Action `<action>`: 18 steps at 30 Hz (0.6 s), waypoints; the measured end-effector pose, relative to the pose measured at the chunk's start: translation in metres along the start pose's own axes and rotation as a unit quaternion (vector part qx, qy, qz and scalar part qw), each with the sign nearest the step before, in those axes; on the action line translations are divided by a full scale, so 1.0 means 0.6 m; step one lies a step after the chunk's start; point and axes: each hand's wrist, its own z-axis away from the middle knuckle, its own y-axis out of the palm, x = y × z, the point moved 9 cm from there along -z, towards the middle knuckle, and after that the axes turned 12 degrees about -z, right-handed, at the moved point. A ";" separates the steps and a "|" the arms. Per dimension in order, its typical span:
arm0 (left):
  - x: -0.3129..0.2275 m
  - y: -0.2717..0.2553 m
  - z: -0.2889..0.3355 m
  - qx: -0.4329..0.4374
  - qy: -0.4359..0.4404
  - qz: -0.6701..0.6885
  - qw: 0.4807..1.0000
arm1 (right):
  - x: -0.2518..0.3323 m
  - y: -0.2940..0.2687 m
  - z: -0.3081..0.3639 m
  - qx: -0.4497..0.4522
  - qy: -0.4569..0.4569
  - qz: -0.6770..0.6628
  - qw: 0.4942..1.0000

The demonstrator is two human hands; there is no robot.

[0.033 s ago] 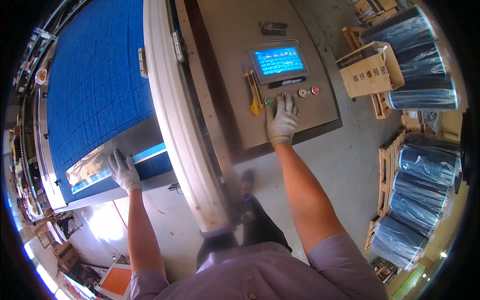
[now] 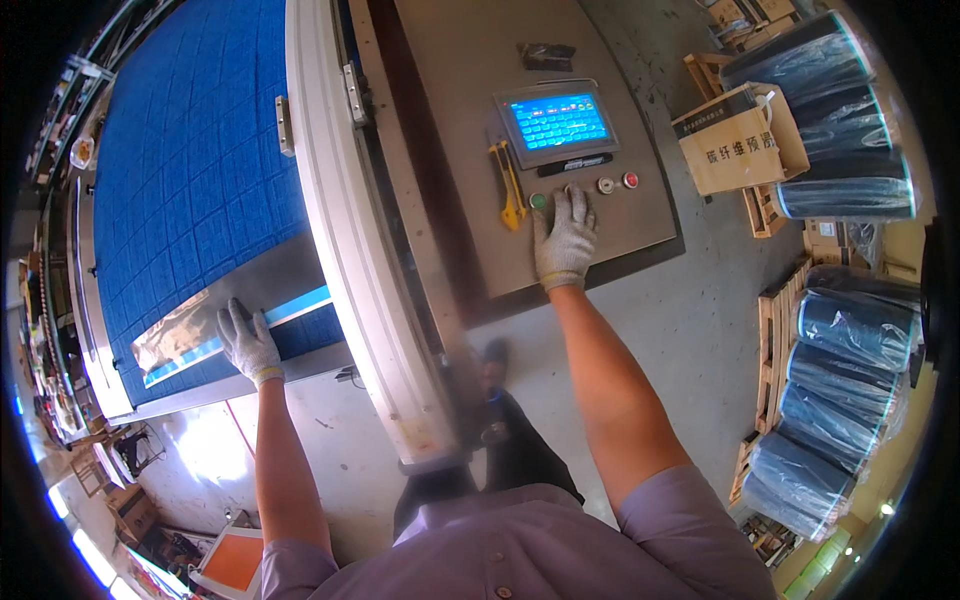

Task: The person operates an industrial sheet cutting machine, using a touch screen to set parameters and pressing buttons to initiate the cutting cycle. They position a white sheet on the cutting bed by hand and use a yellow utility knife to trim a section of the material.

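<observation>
My right hand (image 2: 565, 235), in a grey work glove, lies flat on a steel control panel (image 2: 450, 60) with its fingers apart. Its fingertips sit between a green button (image 2: 538, 201) and a grey button (image 2: 605, 185); a red button (image 2: 630, 180) is just to the right. Above them glows a blue touch screen (image 2: 556, 122). A yellow utility knife (image 2: 510, 185) lies left of the hand. My left hand (image 2: 248, 342), also gloved, rests open on the shiny metal edge plate (image 2: 180, 335) of a machine bed covered in blue quilted fabric (image 2: 190, 170). Neither hand holds anything.
A white curved machine beam (image 2: 350, 230) runs between the bed and the panel. On the right, a cardboard box (image 2: 735, 140) and several plastic-wrapped dark blue fabric rolls (image 2: 850, 340) stand on wooden pallets. Grey concrete floor (image 2: 690, 310) lies below the panel.
</observation>
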 end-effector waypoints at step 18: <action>0.055 0.017 -0.020 0.023 0.021 0.014 0.999 | -0.006 -0.004 0.001 -0.023 -0.009 -0.007 1.000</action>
